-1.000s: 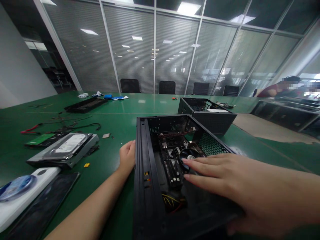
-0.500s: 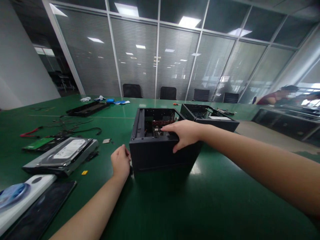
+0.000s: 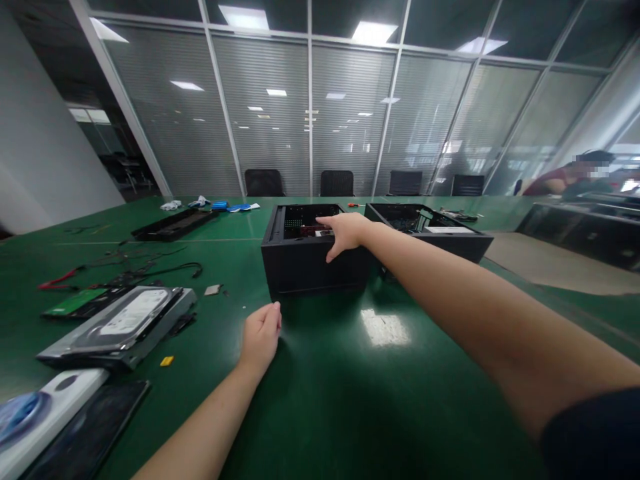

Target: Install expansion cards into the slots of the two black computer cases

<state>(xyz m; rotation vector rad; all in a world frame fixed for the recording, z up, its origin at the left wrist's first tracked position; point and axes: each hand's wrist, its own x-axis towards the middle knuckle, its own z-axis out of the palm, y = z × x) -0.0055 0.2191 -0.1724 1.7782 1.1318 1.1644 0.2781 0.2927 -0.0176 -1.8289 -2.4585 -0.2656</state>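
A black computer case (image 3: 315,270) with an open top stands on the green table, and circuit boards show inside it. My right hand (image 3: 345,233) grips its near top edge, with the thumb on the outer panel and the fingers reaching over into the opening. Part of the inside is hidden behind that hand. My left hand (image 3: 261,337) rests on the table just in front of the case's near left corner, apart from it. Its fingers are curled closed, and whatever lies inside them, if anything, is hidden.
A second open case (image 3: 435,238) stands right of the first. On the left lie a hard drive (image 3: 135,317) in a bracket, a green circuit board (image 3: 77,301), cables (image 3: 165,268), a yellow piece (image 3: 167,361) and a dark phone-like slab (image 3: 90,427). A person (image 3: 565,177) sits far right.
The computer case has moved away from me across the table, with my right hand on its edge. My left hand has come off its left side and shifted right.
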